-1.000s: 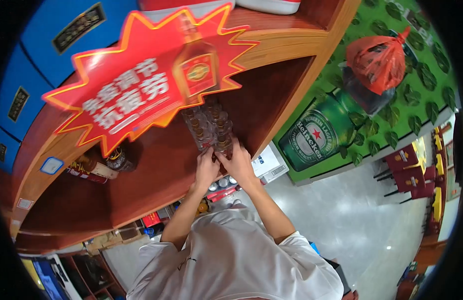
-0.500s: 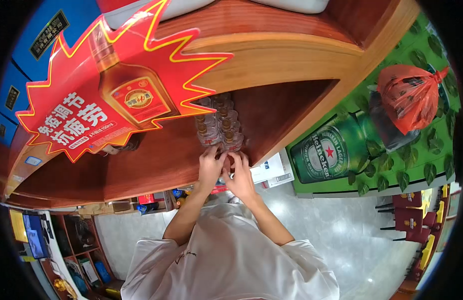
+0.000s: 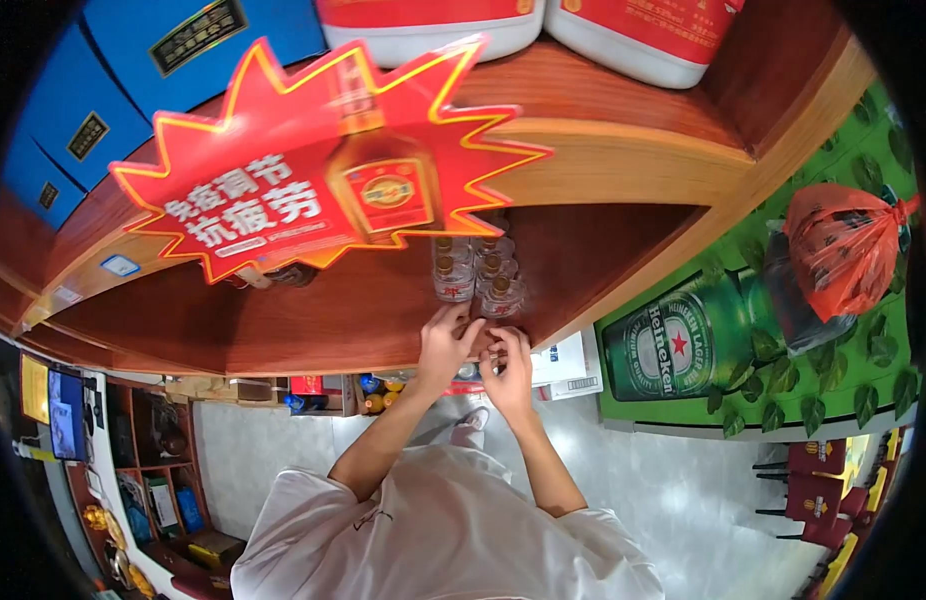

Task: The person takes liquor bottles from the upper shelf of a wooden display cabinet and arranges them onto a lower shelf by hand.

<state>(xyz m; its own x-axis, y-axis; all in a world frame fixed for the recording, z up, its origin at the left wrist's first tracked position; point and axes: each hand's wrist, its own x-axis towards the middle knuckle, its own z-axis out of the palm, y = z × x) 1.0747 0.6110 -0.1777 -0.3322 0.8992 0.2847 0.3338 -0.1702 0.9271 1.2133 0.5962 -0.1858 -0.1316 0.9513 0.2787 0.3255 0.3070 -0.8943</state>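
Note:
Two short rows of small clear bottles (image 3: 501, 296) with gold-brown caps stand on the reddish-brown wooden shelf (image 3: 373, 310). At the shelf's front edge, just before the nearest bottles, my left hand (image 3: 448, 345) has its fingers bent and close together. Beside it is my right hand (image 3: 508, 368), fingers curled, its tips near those of my left hand. Whether anything small lies between the fingers cannot be made out. A red starburst sign (image 3: 313, 180) showing a bottle hangs from the upper board and covers the rear of the rows.
White-and-red containers (image 3: 643, 45) and blue boxes (image 3: 208, 40) stand on the upper shelf. To the right, a red plastic bag (image 3: 845, 250) hangs before a green beer panel (image 3: 683, 340). A white carton (image 3: 568, 365) is below the shelf.
The view has shifted, showing more of the upper shelf. My hands have drawn back from the bottles to the shelf's edge. The sign sways or shifts in view.

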